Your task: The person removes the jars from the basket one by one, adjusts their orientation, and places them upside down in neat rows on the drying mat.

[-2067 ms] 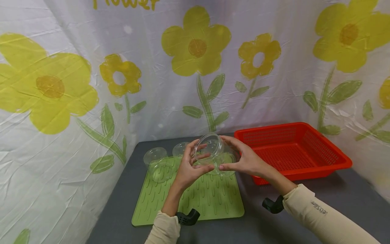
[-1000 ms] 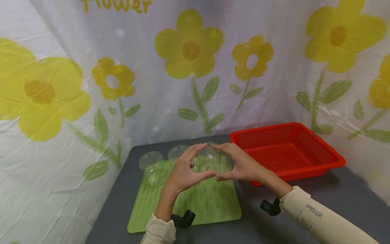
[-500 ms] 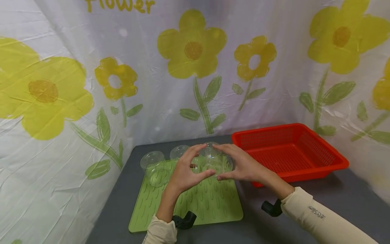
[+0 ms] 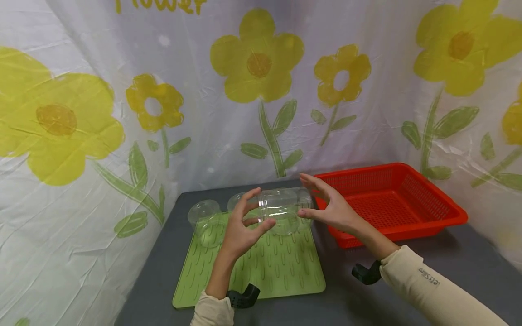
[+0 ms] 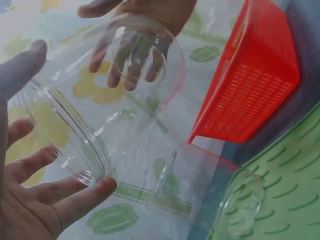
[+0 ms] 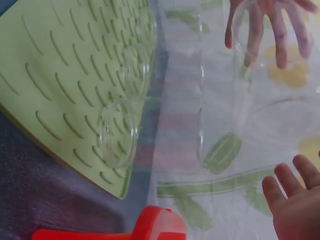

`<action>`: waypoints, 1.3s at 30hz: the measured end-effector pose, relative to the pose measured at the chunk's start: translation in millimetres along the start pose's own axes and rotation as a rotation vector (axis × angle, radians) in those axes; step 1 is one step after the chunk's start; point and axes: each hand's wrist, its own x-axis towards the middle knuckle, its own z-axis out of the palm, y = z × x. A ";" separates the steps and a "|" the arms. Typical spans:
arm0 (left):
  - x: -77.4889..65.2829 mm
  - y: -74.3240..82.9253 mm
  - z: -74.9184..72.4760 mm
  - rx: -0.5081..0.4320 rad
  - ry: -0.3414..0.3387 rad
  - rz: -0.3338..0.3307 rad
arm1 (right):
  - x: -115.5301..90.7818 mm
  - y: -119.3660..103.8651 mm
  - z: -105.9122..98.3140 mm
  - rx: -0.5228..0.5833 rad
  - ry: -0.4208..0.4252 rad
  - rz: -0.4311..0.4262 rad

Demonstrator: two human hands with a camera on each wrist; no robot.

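Note:
A clear plastic jar (image 4: 280,203) is held on its side above the green mat (image 4: 281,271). My left hand (image 4: 239,228) grips its ridged end, thumb on the near side and fingers round the far side; the left wrist view shows the fingertips against the ridges. By the jar's smooth end, my right hand (image 4: 336,209) has its fingers spread, and in the right wrist view they curl round nothing. Whether the right thumb touches the jar, I cannot tell. More clear jars stand on the mat: one at the left (image 4: 207,222), another partly behind my left hand, another behind the held jar.
A red perforated basket (image 4: 444,224) stands on the grey table (image 4: 342,290), right of the mat. Behind the table hangs a white curtain (image 4: 208,122) printed with yellow flowers. The clear jars are hard to make out against mat and curtain.
Both hands had been cupped close together around the jar. Now my right hand has drawn away to the right with its fingers spread, while my left hand keeps hold of the ridged end.

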 end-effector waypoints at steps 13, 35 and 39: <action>1.8 -33.1 -1.9 -0.141 0.038 0.092 | -3.8 6.9 -1.4 0.186 -0.146 0.130; 1.8 -39.3 -2.4 -0.178 -0.014 0.086 | 4.9 -2.5 -2.7 0.256 -0.135 0.118; 0.4 -40.0 -3.8 -0.126 -0.002 0.075 | 6.1 -0.8 -2.4 0.222 -0.131 0.108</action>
